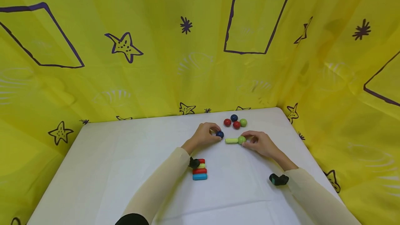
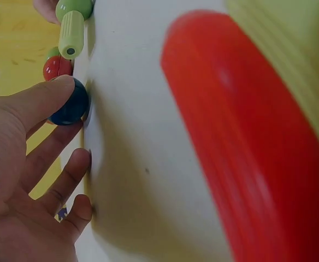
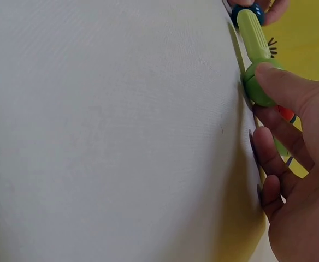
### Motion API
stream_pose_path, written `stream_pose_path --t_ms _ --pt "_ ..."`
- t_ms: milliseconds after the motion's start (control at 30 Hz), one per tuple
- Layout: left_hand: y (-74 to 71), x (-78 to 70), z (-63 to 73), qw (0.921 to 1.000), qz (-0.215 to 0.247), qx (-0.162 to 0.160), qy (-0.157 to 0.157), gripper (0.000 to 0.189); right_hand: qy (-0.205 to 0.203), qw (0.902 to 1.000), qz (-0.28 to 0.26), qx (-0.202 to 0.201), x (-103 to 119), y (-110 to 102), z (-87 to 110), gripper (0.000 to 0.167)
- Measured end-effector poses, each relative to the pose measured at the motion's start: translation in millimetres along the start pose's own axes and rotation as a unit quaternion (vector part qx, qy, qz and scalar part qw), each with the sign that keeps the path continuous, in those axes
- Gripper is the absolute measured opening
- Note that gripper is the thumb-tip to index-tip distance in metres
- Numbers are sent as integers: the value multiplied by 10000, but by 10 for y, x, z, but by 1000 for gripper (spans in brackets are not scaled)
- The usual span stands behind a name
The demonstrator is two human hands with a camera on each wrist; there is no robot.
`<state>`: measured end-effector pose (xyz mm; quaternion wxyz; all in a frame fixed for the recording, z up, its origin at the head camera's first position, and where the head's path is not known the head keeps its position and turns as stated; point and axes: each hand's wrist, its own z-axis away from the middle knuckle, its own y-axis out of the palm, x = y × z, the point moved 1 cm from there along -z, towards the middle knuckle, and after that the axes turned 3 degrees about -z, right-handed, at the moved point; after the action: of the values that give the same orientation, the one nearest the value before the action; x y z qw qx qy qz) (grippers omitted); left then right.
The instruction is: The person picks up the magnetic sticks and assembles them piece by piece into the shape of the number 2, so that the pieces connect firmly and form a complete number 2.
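My left hand [image 1: 202, 136] pinches a dark blue ball [image 1: 220, 134] between thumb and fingers, low over the white table. To its right, my right hand [image 1: 261, 143] holds a green ball [image 1: 241, 140] by thumb and forefinger. A pale green ridged rod [image 1: 231, 141] joins that ball and points left toward the blue one. In the left wrist view, the free end of the rod [image 2: 72, 38] has a small dark hole. The right wrist view has the blue ball [image 3: 247, 13] just beyond the rod's far end.
Behind the hands sit several loose balls, among them a red ball [image 1: 227, 122] and a green ball [image 1: 243, 122]. Near the left forearm lies a row of short rods, with a blue rod [image 1: 200, 176] nearest me. A yellow patterned curtain [image 1: 156, 79] borders the white table [image 1: 125, 169].
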<state>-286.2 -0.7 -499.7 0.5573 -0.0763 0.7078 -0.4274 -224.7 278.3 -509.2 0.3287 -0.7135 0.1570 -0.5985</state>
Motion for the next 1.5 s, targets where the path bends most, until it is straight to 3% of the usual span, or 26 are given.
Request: stream_pose_path --t_ms 367,733,1000,1500 --pt "-72 22 150 9998 -24 206 -28 26 66 9999 37 -116 8 -29 -48 35" --pt "-22 3 166 9997 60 217 110 27 -27 10000 -7 -59 40 7 -78 35" --pt "-18 -10 176 9997 70 229 -33 26 87 9999 41 -39 70 56 -86 36" --pt "-179 169 371 9999 76 86 79 27 -122 9995 -290 60 250 250 -169 34"
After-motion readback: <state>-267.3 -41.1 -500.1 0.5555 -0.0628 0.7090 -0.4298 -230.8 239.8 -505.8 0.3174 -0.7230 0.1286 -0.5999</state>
